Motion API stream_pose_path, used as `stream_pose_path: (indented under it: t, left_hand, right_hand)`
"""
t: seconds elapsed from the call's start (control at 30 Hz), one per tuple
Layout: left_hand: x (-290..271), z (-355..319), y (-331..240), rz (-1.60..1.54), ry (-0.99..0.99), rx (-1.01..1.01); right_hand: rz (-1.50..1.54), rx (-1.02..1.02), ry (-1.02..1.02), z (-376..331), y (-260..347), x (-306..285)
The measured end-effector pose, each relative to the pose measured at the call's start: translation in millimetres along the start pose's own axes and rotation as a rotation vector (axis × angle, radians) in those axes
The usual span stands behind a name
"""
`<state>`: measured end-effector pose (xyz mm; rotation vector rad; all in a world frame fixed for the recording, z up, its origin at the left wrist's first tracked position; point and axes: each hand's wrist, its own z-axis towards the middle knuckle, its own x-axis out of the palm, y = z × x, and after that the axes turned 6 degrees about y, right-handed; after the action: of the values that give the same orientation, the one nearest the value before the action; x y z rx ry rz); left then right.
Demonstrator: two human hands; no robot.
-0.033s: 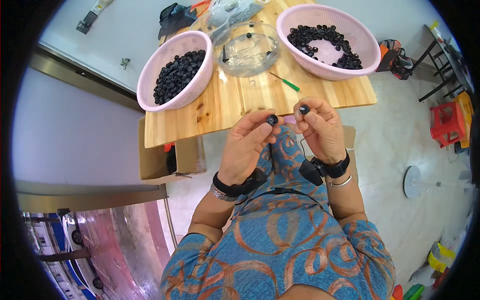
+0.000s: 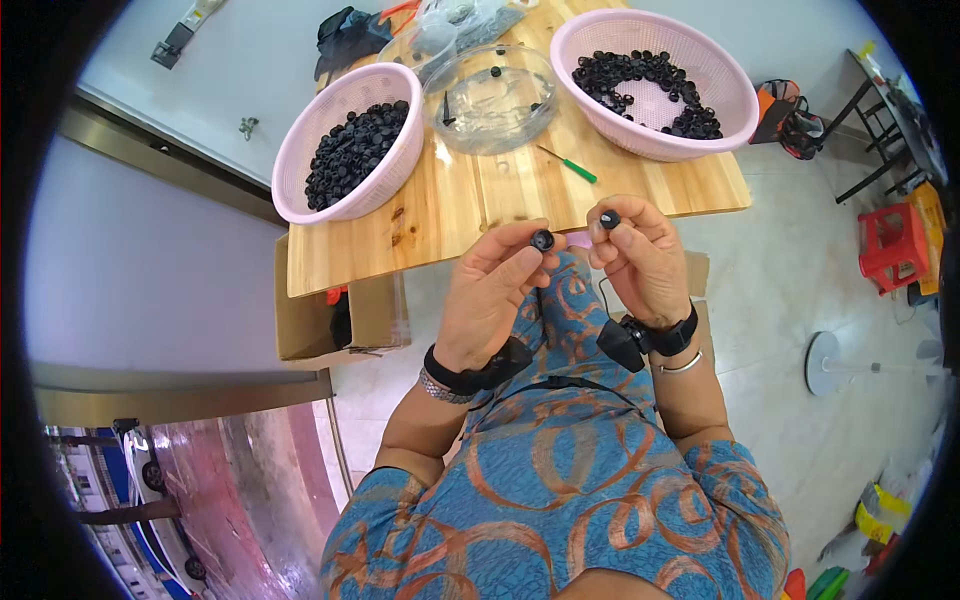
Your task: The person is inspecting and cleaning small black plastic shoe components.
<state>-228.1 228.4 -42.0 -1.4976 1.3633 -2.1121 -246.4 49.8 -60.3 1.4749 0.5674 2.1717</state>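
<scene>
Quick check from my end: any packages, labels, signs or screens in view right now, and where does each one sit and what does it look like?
Cardboard box: brown, open, on the floor under the table's left end.
Clear plastic bags: crumpled, at the table's far edge behind the clear bowl.
Labels, signs, screens: none that I can make out.

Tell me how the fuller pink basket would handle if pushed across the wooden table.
The left pink basket, heaped with small black parts, probably slides rather than tips, given its wide, low shape. It is likely light plastic, so its perforated wall may flex.
</scene>
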Motion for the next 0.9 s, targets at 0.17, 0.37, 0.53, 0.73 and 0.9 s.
stream_pose_path:
  t: [0.17, 0.37, 0.53, 0.73, 0.9]
  left_hand:
    - [-1, 0, 0, 0.019, 0.025, 0.023]
    - [-1, -1, 0, 0.117, 0.032, 0.076]
    - [2, -4, -3, 0.204, -0.017, 0.115]
    - [4, -4, -7, 0.288, -0.032, 0.169]
    - [-3, -5, -6, 0.235, -0.038, 0.151]
  right_hand:
    - [0.082, -0.011, 0.032, -2, 2, -4]
    - [0.005, -0.015, 0.063, 0, 2, 0]
    - [-0.49, 0.022, -0.011, -2, 5, 20]
    - [-1.258, -0.242, 0.09, 2, 8, 44]
    - [-1.443, -0.277, 0.142, 5, 8, 59]
